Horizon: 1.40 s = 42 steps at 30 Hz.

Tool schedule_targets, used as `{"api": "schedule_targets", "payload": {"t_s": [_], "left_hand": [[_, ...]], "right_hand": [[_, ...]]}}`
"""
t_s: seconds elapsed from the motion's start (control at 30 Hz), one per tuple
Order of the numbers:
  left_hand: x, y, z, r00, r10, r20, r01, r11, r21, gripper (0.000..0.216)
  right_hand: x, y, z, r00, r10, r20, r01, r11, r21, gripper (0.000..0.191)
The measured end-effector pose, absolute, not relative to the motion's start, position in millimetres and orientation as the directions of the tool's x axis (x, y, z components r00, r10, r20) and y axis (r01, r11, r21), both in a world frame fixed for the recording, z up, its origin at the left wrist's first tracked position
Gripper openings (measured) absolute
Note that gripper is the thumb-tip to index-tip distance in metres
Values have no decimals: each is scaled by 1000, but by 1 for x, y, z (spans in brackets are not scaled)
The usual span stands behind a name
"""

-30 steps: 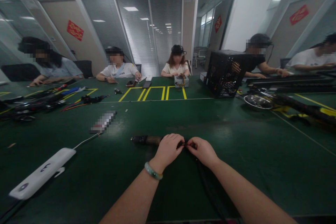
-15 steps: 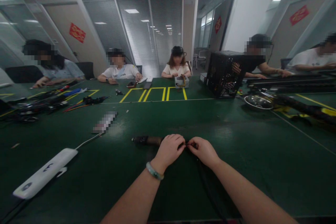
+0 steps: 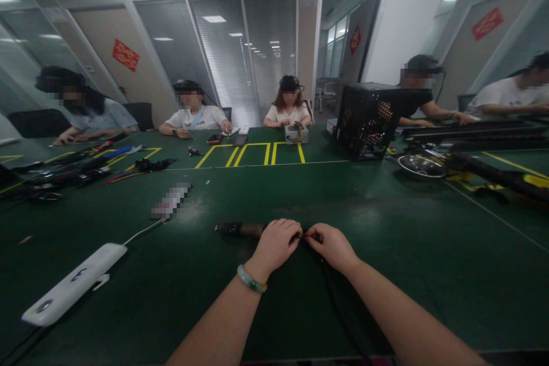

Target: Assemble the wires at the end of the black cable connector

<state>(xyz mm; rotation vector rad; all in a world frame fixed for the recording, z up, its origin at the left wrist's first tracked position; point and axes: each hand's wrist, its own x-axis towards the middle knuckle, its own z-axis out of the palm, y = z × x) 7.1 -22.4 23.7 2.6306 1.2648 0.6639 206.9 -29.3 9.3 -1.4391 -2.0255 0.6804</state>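
The left hand, its wrist circled by a pale green bangle, is curled closed over the near-right end of a dark, rod-shaped tool with a brown barrel and black tip, which lies on the green, smooth-topped desk. Just beside it, the right hand has thumb and fingers pinched together on a small dark piece, too blurred to identify. A thick black cable runs from under the right hand toward the near edge. To the left lies a long white plastic power strip; farther back stands a black perforated computer case. Five people sit beyond, before glass partitions with blinds.
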Motion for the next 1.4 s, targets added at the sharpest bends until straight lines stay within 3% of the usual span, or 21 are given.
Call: {"api": "schedule_targets", "payload": {"t_s": [0.6, 1.4], "left_hand": [[8, -22, 23, 527, 779, 340, 698, -624, 351, 23], [11, -23, 27, 549, 766, 334, 711, -638, 296, 13]], "right_hand": [[208, -27, 4, -265, 950, 165, 666, 304, -681, 9], [204, -29, 10, -263, 956, 129, 656, 275, -703, 13]]}}
